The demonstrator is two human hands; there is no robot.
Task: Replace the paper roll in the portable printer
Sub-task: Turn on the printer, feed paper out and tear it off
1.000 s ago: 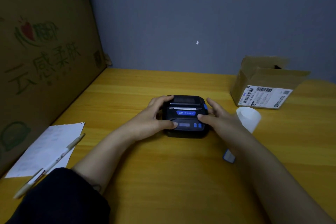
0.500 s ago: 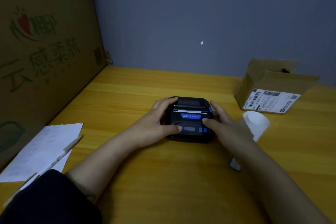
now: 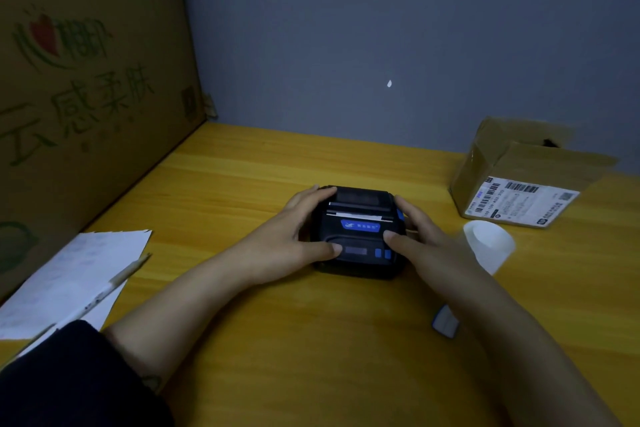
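A small black portable printer (image 3: pixel 360 218) with a blue label and blue buttons lies flat on the yellow wooden table (image 3: pixel 311 340), its lid down. My left hand (image 3: pixel 294 236) clasps its left side, thumb on the front panel. My right hand (image 3: pixel 419 239) clasps its right side, thumb next to the blue buttons. A white paper roll (image 3: pixel 490 244) lies on the table just right of my right hand, untouched. A small blue-grey piece (image 3: pixel 445 322) lies beside my right forearm.
An open cardboard box with a shipping label (image 3: pixel 519 184) stands at the back right. A big printed carton (image 3: pixel 86 97) walls off the left side. White paper sheets (image 3: pixel 69 281) and a pen (image 3: pixel 114 284) lie at the left front. A grey wall closes the back.
Both hands keep the same hold on the printer. My right thumb has slid slightly down toward the blue buttons. The view has shifted a little.
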